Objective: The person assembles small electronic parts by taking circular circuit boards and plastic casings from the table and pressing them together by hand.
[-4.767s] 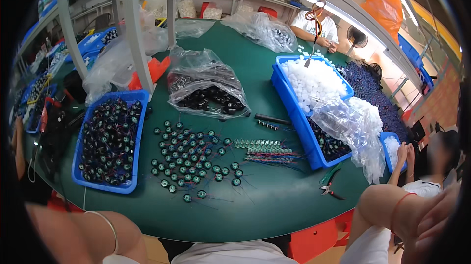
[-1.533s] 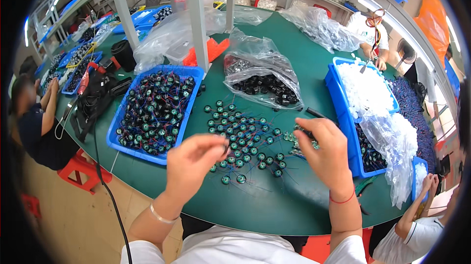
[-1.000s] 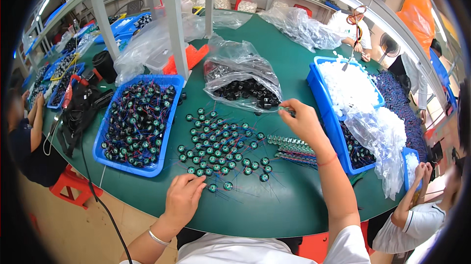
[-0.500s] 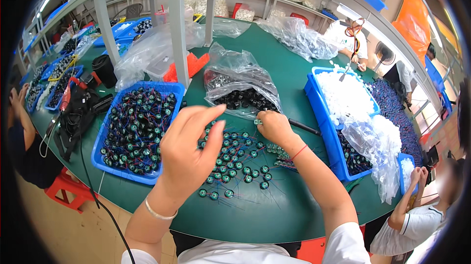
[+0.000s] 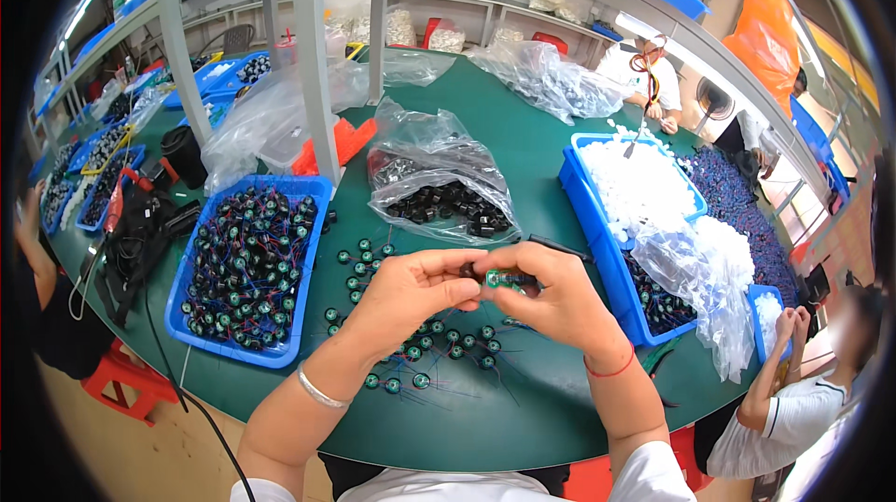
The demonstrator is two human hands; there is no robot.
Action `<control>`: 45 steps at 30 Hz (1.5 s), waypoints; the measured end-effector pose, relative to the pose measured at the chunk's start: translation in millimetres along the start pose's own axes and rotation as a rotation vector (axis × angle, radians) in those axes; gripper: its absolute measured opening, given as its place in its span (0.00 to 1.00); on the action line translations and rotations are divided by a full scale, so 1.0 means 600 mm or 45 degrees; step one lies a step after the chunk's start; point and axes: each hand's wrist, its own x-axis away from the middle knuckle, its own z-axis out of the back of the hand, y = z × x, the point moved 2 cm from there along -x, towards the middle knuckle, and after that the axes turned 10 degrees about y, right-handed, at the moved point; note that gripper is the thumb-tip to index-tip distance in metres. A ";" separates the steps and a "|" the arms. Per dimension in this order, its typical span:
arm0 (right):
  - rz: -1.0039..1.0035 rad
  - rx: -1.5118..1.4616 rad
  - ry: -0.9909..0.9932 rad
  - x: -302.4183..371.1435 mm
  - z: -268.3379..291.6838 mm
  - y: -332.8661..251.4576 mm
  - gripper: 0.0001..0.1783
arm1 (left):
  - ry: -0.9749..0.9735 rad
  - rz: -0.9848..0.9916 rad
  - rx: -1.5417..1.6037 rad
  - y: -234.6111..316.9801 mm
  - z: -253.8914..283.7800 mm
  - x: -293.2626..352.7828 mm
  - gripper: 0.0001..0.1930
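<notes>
My two hands meet above the table, just in front of a clear plastic bag (image 5: 420, 157) of black round caps (image 5: 448, 208). Between the thumb and fingers of my left hand (image 5: 406, 301) is a small black cap (image 5: 469, 271). My right hand (image 5: 560, 292) is closed around a green circuit board piece (image 5: 504, 278), its end close to the cap; the fingers hide whether they touch. Below and left of my hands lie several round green boards (image 5: 422, 381) with thin red and blue wires, partly covered by my left hand and forearm.
A blue bin (image 5: 177, 301) of wired round parts stands at left, beside a metal post (image 5: 315, 63). At right, blue bins (image 5: 583, 222) hold white pieces (image 5: 644, 180) and more wired parts. A black-handled tool (image 5: 558, 246) lies behind my right hand. Other people sit around the table.
My left hand, raised with fingers apart before, has come down and right and now pinches a black cap. My right hand has drawn back from the bag's mouth to meet it.
</notes>
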 end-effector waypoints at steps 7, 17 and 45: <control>-0.121 -0.315 0.109 0.029 0.005 0.019 0.16 | 0.108 -0.077 0.147 -0.020 0.001 0.027 0.18; 0.255 -0.023 0.169 0.029 -0.016 0.010 0.16 | 0.164 -0.209 0.135 -0.034 0.003 0.031 0.18; 0.493 0.236 0.231 0.034 -0.039 0.012 0.16 | 0.285 -0.036 0.095 -0.034 0.008 0.035 0.14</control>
